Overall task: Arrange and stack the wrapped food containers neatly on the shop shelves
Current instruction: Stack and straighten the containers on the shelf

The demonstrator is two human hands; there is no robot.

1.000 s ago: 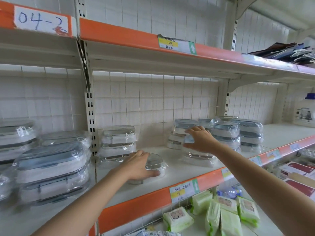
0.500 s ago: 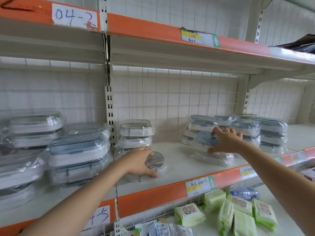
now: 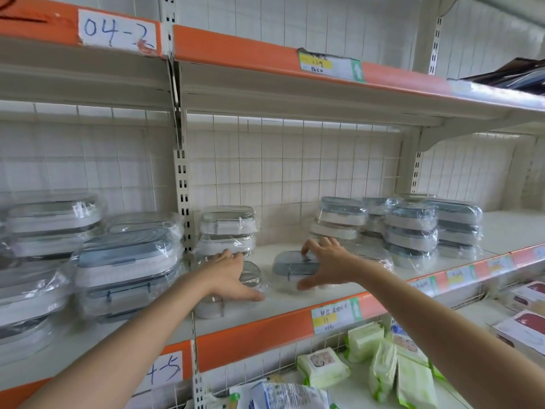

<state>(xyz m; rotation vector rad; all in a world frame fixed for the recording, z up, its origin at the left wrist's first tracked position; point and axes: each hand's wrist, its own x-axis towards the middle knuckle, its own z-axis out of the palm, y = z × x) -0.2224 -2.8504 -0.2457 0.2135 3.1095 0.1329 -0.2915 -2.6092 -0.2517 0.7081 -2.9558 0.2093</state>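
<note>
Reaching onto the middle shelf (image 3: 295,308), two bare hands work among film-wrapped containers. The left hand (image 3: 228,274) lies over one small round-ended container (image 3: 250,276) at the shelf front, fingers spread and thumb stretched toward the edge; whether it truly grips, I cannot tell. The right hand (image 3: 327,262) holds one blue-lidded container (image 3: 290,268), fingers curled over its far side and thumb under its near side, just right of the left hand's box. Behind the left hand stands a stack of two (image 3: 227,231); farther right a cluster (image 3: 413,228) shows about four stacks, mostly three high, though the film blurs the count. Left of the upright, at least five larger boxes (image 3: 124,261) are piled. Each container is pale-bodied with a grey-blue or clear lid and glossy wrap. Half a second ago the right hand was at the cluster, on top of this box; now the box sits mid-shelf, near the left hand, which has barely moved.
</note>
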